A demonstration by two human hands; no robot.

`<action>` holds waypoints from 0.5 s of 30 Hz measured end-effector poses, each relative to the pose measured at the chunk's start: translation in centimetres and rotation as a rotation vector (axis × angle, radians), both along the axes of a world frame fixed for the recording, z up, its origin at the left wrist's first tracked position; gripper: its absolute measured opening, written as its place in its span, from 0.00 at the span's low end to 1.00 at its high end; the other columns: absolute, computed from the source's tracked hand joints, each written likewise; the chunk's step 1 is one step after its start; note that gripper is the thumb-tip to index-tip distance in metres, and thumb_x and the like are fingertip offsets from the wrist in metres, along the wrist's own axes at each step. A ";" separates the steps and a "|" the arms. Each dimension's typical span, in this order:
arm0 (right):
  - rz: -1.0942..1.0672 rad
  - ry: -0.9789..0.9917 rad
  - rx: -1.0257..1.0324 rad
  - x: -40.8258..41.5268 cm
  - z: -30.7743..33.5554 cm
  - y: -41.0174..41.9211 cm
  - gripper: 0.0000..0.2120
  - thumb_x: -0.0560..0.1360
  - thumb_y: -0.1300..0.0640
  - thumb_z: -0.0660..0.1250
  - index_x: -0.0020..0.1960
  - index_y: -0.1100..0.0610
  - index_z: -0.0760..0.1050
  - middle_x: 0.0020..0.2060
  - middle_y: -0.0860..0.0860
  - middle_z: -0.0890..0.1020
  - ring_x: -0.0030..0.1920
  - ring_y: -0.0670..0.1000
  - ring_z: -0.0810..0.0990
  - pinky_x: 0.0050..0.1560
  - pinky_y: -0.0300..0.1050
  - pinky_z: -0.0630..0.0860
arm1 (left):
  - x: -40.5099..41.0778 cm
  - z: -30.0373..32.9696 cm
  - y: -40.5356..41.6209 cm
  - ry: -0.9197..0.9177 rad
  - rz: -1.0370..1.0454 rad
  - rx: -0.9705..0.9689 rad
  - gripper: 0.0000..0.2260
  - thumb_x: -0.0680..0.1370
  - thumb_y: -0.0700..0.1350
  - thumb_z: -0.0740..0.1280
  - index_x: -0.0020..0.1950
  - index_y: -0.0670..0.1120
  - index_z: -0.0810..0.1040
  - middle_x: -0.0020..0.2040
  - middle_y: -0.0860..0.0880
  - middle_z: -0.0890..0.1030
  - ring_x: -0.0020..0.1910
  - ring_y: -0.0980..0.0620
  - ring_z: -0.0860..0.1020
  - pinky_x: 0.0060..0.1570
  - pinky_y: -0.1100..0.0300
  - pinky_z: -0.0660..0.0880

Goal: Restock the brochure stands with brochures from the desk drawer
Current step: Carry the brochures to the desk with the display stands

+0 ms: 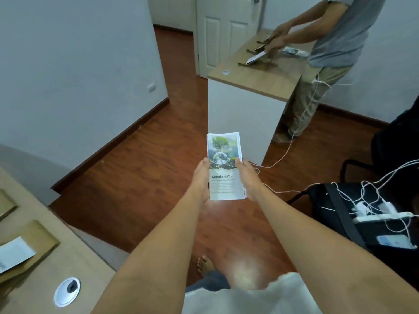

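I hold a stack of brochures [224, 168] out in front of me over the wooden floor. Its cover shows a tree on a globe and the words "Liceria & Co." My left hand [200, 181] grips the stack's left edge and my right hand [248, 179] grips its right edge, thumbs on the cover. Wooden brochure stands [260, 61] sit on a far desk [247, 80] at the upper right; one holds a white brochure. A flat cardboard piece with a white sheet [13, 254] lies on the near desk [45, 279] at the lower left.
Another person [335, 41] stands at the far desk with both hands on the stands. A black chair [353, 214] on the right carries a power strip, tangled white cables and a phone. A white cable trails across the floor. A closed white door [224, 30] is behind the far desk.
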State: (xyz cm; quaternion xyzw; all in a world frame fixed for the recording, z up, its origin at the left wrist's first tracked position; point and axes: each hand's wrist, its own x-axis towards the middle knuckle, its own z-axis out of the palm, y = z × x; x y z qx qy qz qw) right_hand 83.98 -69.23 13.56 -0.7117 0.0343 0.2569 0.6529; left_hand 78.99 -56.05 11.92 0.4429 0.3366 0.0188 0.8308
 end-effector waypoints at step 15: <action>0.262 0.022 0.010 13.0 1.3 17.2 0.11 0.84 0.47 0.59 0.51 0.52 0.74 0.49 0.53 0.84 0.50 0.56 0.83 0.60 0.60 0.78 | 10.1 0.7 15.7 -0.035 0.250 -0.068 0.20 0.87 0.54 0.55 0.69 0.43 0.75 0.61 0.37 0.84 0.59 0.36 0.83 0.53 0.41 0.82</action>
